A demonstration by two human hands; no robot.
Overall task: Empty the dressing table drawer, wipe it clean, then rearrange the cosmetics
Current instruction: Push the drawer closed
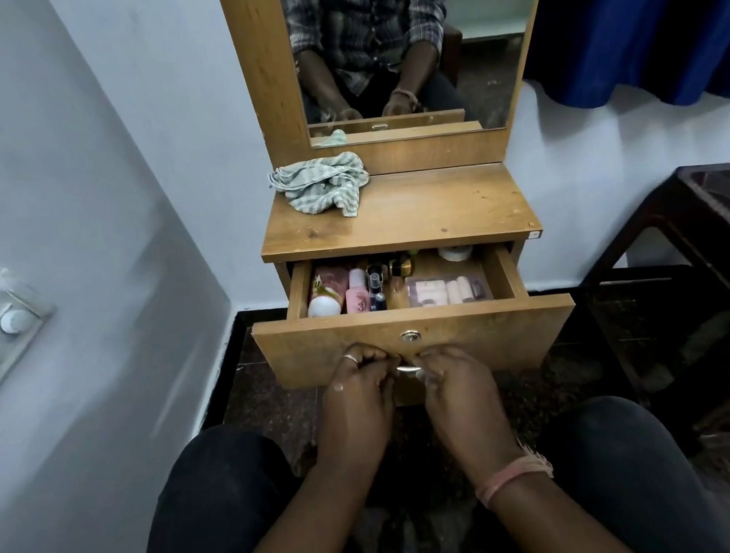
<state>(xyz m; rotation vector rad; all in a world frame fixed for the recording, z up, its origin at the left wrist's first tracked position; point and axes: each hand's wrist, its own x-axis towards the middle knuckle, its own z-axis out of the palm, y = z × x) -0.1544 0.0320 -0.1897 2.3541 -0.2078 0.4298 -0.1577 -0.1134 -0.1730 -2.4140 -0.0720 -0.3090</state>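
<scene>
Head view: the left hand [359,386] and right hand [453,380] both curl their fingers round the metal handle [407,368] low on the front of the wooden drawer [477,331], which stands pulled out. Beyond the hands, inside it, lie a pink bottle [358,295], a dark spray bottle [376,292] and a makeup palette [447,290]. A checked cloth [323,184] sits on the tabletop [428,207].

A cloth [322,185] lies on the tabletop's [415,214] back left corner. Below, bottles [358,289] fill the open drawer's [413,339] left side; a packet [448,289] lies right of them.
</scene>
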